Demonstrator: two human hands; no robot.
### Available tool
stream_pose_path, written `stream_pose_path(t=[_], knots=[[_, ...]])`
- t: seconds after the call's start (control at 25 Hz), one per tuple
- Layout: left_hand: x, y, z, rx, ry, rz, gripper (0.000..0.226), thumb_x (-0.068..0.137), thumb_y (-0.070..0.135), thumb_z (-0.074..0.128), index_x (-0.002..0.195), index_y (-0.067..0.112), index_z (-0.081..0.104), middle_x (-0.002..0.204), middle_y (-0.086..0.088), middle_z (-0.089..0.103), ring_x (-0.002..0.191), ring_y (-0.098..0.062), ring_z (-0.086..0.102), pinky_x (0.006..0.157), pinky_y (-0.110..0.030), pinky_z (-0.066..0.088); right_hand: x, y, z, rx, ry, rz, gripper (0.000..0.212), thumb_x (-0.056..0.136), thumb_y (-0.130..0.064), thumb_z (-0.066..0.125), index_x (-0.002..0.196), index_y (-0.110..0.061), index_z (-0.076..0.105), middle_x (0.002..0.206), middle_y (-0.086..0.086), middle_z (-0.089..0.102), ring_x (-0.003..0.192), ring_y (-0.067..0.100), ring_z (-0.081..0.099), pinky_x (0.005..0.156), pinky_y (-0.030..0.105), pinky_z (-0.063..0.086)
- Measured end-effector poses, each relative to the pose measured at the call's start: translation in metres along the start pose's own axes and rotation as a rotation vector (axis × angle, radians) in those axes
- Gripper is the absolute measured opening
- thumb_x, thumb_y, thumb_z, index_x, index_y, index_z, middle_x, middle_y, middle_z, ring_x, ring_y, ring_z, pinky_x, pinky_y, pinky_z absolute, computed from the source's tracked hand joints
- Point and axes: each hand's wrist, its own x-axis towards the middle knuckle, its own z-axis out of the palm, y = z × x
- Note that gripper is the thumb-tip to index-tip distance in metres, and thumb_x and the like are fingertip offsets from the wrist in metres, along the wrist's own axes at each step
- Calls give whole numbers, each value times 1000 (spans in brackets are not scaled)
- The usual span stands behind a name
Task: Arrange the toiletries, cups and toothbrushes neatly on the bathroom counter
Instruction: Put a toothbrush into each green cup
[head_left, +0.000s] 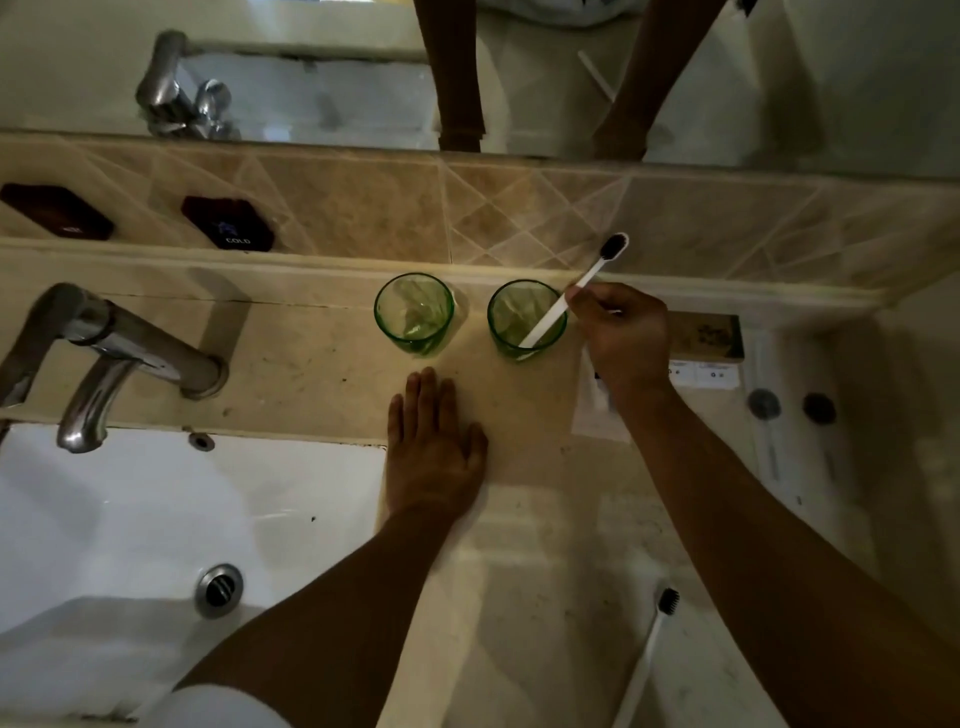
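Observation:
Two green glass cups stand side by side at the back of the beige counter (519, 415): the left cup (414, 313) and the right cup (525, 318). My right hand (626, 338) pinches a white toothbrush (576, 288) with dark bristles; its handle end sits inside the right cup and it leans to the upper right. My left hand (434, 447) rests flat on the counter in front of the cups, fingers straight. A second white toothbrush (647, 660) lies on the counter near the front right.
A white sink (156, 519) with a chrome faucet (109, 358) fills the left. Flat boxed toiletries (704, 345) and two small dark caps (818, 408) lie at the right. Two dark hot/cold plaques (228, 223) are on the tiled backsplash below a mirror.

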Motion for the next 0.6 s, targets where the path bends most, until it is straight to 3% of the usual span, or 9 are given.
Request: stream_pose_path(t=[0.16,0.44,0.6], knots=[[0,0,2,6,-9,-2,72,98,52,24,159,14,12,168,-10,5,155,-23,-4,126,-45,5,-2,8,3,-7,-30,22,8,83,-17,76,84,-10,78,62,-14,64,54,-9,57,61,10,44],[0,1,0,-11,-13,-12,72,99,51,29,159,15,11,168,-9,5,155,-22,-5,126,-45,5,1,10,7,-68,-52,12,12,85,-26,73,80,-16,76,60,-14,62,54,-4,55,60,16,42],[-1,2,-1,-3,-13,-13,73,98,52,28,159,16,10,168,-8,4,155,-22,-5,126,-45,5,2,11,11,-115,-26,-18,14,85,-26,73,81,-13,77,63,-9,66,56,-6,57,59,7,40]])
